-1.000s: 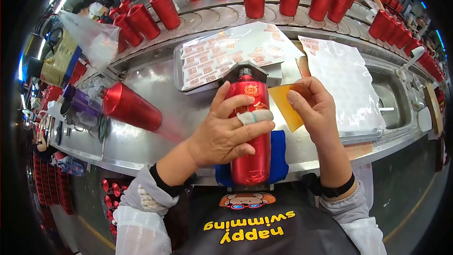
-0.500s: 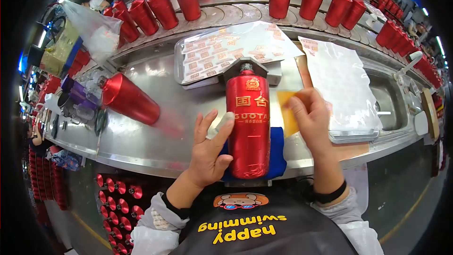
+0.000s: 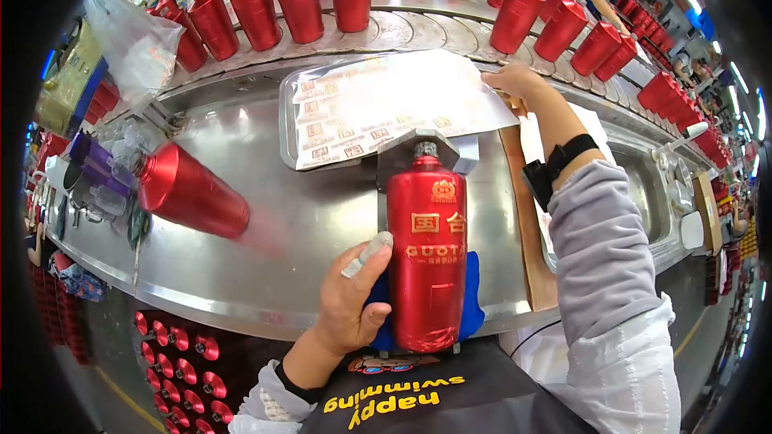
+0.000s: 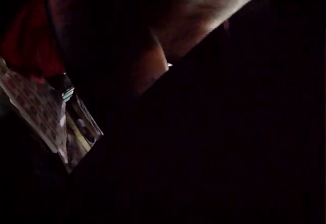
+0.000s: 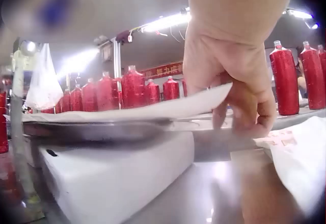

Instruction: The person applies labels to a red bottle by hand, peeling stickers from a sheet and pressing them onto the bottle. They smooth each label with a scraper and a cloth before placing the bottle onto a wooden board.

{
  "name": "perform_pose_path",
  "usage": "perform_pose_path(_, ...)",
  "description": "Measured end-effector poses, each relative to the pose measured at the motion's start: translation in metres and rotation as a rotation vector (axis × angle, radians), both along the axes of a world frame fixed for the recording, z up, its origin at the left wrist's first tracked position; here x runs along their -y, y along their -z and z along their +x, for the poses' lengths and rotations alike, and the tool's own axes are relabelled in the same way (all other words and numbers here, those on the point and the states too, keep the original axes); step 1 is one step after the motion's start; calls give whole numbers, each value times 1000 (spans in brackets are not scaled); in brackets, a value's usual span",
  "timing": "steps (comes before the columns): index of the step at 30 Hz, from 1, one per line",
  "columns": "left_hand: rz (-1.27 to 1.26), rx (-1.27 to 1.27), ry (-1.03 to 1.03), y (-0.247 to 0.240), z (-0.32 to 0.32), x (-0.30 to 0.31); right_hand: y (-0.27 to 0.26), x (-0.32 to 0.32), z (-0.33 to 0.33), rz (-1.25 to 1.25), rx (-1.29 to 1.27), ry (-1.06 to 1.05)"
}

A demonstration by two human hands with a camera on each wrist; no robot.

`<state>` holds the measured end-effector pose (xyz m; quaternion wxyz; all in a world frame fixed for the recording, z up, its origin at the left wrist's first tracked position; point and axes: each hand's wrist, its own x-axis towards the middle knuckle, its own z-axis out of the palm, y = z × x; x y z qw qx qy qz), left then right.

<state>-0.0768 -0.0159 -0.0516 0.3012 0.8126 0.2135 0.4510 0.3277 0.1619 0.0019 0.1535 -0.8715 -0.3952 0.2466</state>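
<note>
A red bottle [image 3: 426,273] with gold lettering lies on its back on a blue cloth [image 3: 473,289], its neck in a grey notched holder [image 3: 392,153]. My left hand [image 3: 346,305] rests at its left side, fingers loosely extended, one wrapped in white tape. The left wrist view is mostly dark, with a red bottle [image 4: 33,45] at its edge. My right hand [image 3: 519,84] reaches to the far right corner of a printed label sheet [image 3: 346,128] on a metal tray [image 3: 288,128]. In the right wrist view, its fingers [image 5: 262,124] bend down beside the sheet's lifted edge; what they hold is unclear.
Another red bottle [image 3: 193,193] lies tilted at the left, by clear and purple containers [image 3: 92,165]. Red bottles [image 3: 301,4] stand along the curved conveyor [image 3: 394,28] behind. A sink [image 3: 643,185] is at the right. More bottles [image 3: 181,370] stand below the bench, left.
My right hand has moved from beside the bottle, where it held a yellow piece, up to the label sheet's far corner. The left hand has slid off the bottle's front to its left side.
</note>
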Motion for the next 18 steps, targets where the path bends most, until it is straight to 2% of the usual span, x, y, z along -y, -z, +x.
perform_pose_path(3,-42,31,33,1,1,-4,14,0,6,128,-357,-49)
perform_pose_path(4,-57,35,36,2,1,-5,10,2,6,93,-294,-93)
perform_pose_path(7,-80,31,36,3,0,-10,26,0,10,165,-474,-83)
perform_pose_path(10,-94,28,37,2,-1,-11,19,8,9,155,-300,-141)
perform_pose_path(13,-111,25,36,4,-3,-10,5,14,7,89,86,-277)
perform_pose_path(14,-117,24,37,5,-4,-10,11,18,19,167,187,-339)
perform_pose_path(17,-141,-5,26,2,-6,-10,-14,57,25,265,236,-307)
perform_pose_path(18,-105,-23,16,3,-7,-12,-9,69,43,193,188,-250)
